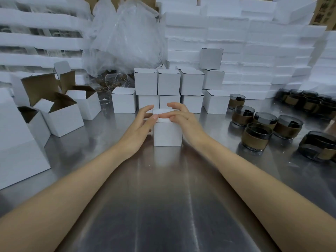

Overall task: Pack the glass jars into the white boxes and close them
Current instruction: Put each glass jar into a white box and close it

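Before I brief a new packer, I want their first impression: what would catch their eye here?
The left hand and right hand meet on the lid of a white box in the middle of the steel table. Behind it stands a stack of closed boxes; dark glass jars with brown bands cluster on the right, open boxes on the left.

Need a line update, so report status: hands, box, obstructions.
Left hand and right hand press the lid. White box upright on table, lid down. Jars stand right; nothing blocking.
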`<state>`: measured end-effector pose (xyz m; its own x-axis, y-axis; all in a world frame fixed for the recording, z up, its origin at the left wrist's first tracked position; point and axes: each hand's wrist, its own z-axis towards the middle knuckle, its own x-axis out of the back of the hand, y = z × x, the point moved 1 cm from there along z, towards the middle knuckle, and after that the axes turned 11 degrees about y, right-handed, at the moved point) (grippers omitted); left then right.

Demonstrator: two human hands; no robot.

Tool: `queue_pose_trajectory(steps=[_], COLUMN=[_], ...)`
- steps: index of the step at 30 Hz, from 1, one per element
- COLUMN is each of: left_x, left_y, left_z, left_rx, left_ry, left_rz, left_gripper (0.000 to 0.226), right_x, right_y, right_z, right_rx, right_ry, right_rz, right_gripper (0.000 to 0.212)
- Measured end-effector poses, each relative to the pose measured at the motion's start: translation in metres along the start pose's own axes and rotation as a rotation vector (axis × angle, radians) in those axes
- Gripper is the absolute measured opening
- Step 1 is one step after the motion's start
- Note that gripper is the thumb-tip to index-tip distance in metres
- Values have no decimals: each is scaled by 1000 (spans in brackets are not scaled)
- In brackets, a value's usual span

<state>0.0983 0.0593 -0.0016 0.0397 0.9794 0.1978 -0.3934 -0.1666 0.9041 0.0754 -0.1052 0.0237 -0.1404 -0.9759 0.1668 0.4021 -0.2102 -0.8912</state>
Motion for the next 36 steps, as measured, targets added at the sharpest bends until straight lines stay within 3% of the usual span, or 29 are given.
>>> queue_pose_trajectory(steps=[5,8,10,14,19,23,27,30,36], left_x=[-2,0,2,4,1,4,11,14,22], left_y=[-2,-4,-4,-9,-9,-5,-4,-9,-24], left_z=[6,6,7,11,10,10,10,12,21], left_rx=[69,99,125,145,111,119,90,67,238], left_ry=[47,106,142,151,177,316,482,575,668], left_rz=[-61,-76,-77,-85,-76,-36,76,116,31], left_gripper=[35,30,28,46,51,36,44,42,46], right_x=[1,3,1,-1,-1,-5,-25,-48,-68], right_y=[9,18,19,23,27,24,19,17,22], right_z=[-6,-7,-7,-5,-1,-6,-13,-12,8], right_rx=[72,61,60,40,111,143,155,155,166], right_ry=[-44,-80,-98,-21,65,-87,-250,-237,-175], right_rz=[-134,-246,-232,-175,-288,-389,-609,-744,-927], right_gripper=[21,50,59,57,48,66,83,89,78])
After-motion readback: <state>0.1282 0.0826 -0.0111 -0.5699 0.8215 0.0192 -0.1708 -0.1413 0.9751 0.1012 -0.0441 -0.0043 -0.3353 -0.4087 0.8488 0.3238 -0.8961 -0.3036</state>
